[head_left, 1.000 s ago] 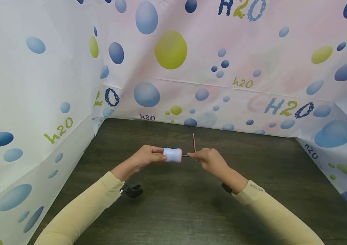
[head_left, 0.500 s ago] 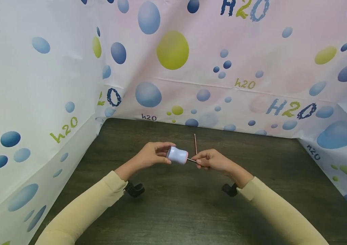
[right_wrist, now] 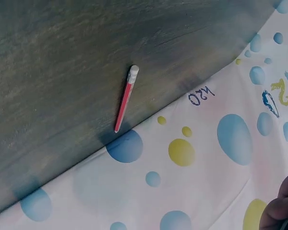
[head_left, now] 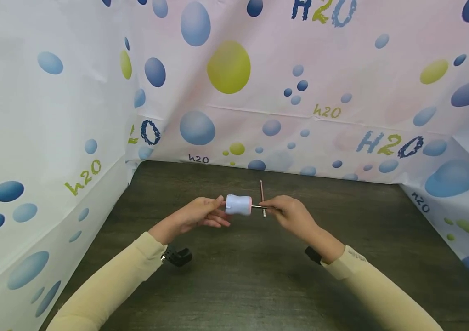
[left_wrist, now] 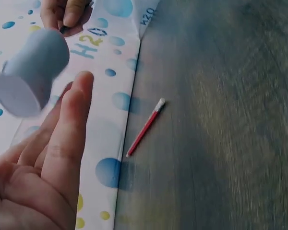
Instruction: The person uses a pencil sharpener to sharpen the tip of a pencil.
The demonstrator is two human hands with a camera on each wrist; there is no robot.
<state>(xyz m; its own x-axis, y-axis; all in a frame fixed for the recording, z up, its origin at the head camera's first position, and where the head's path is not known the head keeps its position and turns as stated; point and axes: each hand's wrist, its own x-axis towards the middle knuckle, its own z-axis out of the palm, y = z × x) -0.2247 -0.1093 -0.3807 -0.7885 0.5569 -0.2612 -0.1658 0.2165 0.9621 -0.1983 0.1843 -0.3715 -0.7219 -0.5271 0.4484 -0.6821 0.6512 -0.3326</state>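
Note:
A light blue, waisted pencil sharpener (head_left: pixel 238 204) with a pink end lies level in the air in the head view. A thin dark pencil (head_left: pixel 257 207) runs into its pink end. My right hand (head_left: pixel 294 214) pinches that pencil, so the sharpener hangs on it. At the sharpener's other end is my left hand (head_left: pixel 197 214), fingers spread and loosely straight. In the left wrist view the left fingers (left_wrist: pixel 67 139) stand apart from the sharpener (left_wrist: pixel 36 67), whose pale flat end faces the camera. Only part of the right hand (right_wrist: pixel 283 206) shows in the right wrist view.
A red pencil (right_wrist: pixel 125 100) with a white eraser end lies on the dark wooden table (head_left: pixel 234 276), behind the hands. White sheeting (head_left: pixel 341 82) with blue and green dots walls the table at the back and both sides.
The left fingers held the sharpener a second ago and have now let go of it. The sharpener tilted down to the right half a second ago, then came level again.

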